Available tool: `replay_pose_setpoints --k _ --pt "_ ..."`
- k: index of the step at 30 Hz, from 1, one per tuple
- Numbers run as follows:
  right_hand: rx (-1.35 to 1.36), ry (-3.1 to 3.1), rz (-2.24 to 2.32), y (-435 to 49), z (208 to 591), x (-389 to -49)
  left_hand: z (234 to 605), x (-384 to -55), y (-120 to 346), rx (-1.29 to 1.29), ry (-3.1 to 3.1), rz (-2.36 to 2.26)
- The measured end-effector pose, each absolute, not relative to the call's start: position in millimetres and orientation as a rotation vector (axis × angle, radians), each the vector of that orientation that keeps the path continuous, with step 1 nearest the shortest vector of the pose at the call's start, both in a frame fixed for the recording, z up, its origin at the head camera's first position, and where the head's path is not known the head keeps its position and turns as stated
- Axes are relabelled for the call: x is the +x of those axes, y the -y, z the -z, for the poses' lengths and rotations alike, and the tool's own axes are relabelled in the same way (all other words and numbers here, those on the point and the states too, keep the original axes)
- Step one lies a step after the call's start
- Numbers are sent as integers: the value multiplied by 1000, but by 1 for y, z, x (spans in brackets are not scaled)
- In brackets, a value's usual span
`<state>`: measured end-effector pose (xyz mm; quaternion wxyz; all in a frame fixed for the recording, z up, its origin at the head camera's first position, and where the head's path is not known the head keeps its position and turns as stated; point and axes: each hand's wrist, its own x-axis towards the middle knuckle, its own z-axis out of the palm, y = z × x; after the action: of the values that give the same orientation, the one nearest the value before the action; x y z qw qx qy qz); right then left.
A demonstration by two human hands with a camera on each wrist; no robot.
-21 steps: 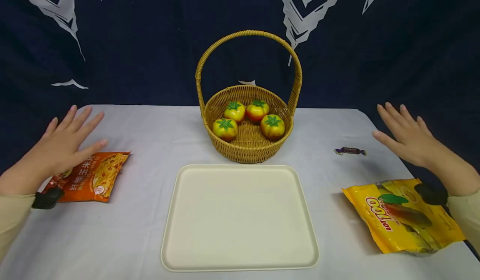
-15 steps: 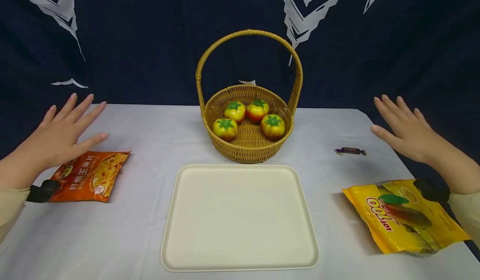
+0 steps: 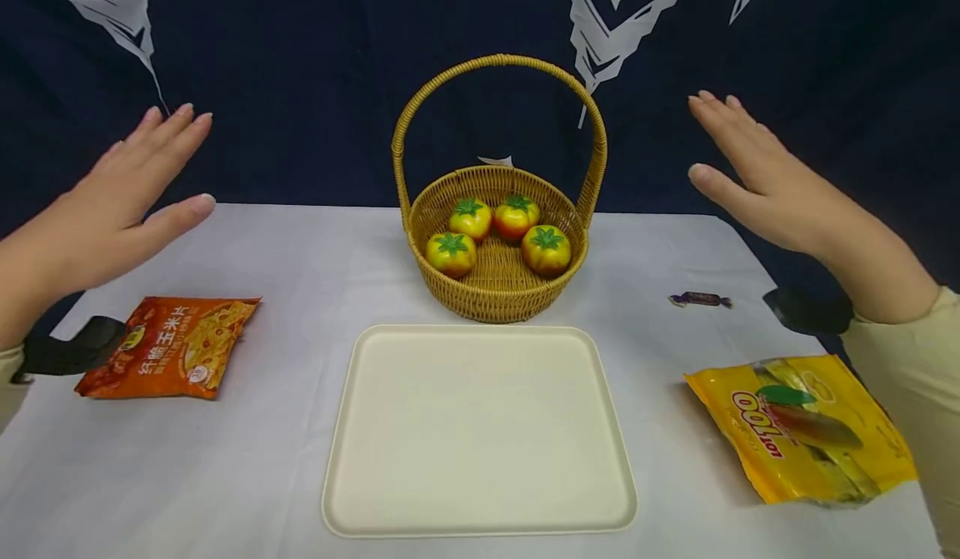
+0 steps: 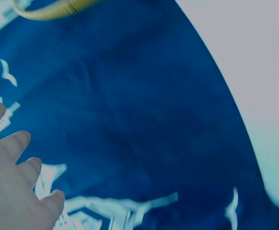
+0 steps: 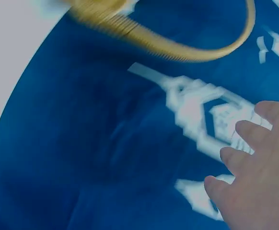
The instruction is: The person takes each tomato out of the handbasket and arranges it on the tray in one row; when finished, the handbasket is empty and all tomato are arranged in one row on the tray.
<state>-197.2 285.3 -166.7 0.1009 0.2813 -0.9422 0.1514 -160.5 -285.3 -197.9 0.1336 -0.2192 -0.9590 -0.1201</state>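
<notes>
My left hand (image 3: 123, 205) is raised in the air at the left, fingers straight, holding nothing. Below it an orange snack bag (image 3: 176, 346) lies on the table. On the other side, my right hand (image 3: 780, 180) is also lifted, with fingers extended and thumb apart. A small purple wrapped candy (image 3: 701, 299) lies beneath it, and a yellow bag with a mango picture (image 3: 806, 430) lies nearer the front. Between the hands stands a wicker basket (image 3: 495, 305) with several tomato-like fruits (image 3: 546, 251) inside. Each wrist view shows that side's fingers spread, touching nothing.
A cream rectangular tray (image 3: 480, 434) lies in front of the basket on the white-covered table (image 3: 285, 459). The basket's tall arched handle (image 3: 498, 61) rises above it. A dark blue patterned cloth (image 3: 300, 84) hangs behind the table.
Both hands have risen. The right hand has also shifted inward to the left, uncovering more of the yellow bag's surroundings. The bags, candy, basket and tray stay in place.
</notes>
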Motion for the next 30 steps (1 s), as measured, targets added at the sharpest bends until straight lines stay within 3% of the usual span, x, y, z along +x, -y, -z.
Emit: replay_pose_setpoints --k 7,20,30 --pt "910 2622 -868 -223 185 -216 231 -155 252 -884 2612 957" --pt "591 2140 -2125 -142 259 -257 327 -160 221 -690 2687 1698" --pt "373 2021 -2520 -111 293 -263 370 -158 216 -709 2732 1954"
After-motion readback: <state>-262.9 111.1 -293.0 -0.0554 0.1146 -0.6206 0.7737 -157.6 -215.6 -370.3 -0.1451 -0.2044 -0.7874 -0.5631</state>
